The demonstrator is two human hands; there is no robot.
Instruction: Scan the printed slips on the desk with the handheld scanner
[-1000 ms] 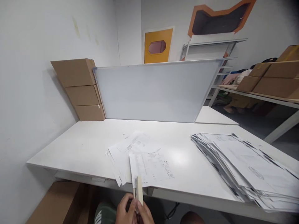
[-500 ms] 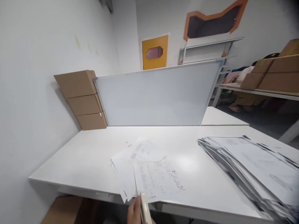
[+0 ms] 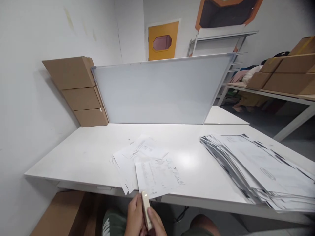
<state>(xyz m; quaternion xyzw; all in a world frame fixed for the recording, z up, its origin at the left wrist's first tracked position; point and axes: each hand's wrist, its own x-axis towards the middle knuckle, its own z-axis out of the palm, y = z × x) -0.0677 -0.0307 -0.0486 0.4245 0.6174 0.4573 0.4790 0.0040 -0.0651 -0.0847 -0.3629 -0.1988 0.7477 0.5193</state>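
Note:
A narrow cream stapler (image 3: 146, 209) points away from me at the table's front edge, between my two hands. My left hand (image 3: 135, 213) is closed against its left side, fingertips beside the near corner of a printed sheet (image 3: 157, 177). From the right, my right hand (image 3: 156, 222) grips the stapler's body. The stapler's front end meets that sheet's lower-left corner; whether the paper lies between its jaws I cannot tell. More loose sheets (image 3: 126, 164) lie fanned out to the left and behind. Part of my left fingers is hidden by the stapler.
A thick, uneven stack of papers (image 3: 261, 164) covers the table's right side. Against the table's back stand a whiteboard (image 3: 157, 91) and three stacked cardboard boxes (image 3: 81, 98). An open cardboard box (image 3: 59, 213) is below the table at left. Shelving and more boxes (image 3: 290, 75) are beyond.
The view has tilted down, so the table sits higher in it. My right hand, barely visible before, now shows clearly on the stapler. The sheets keep roughly the same arrangement.

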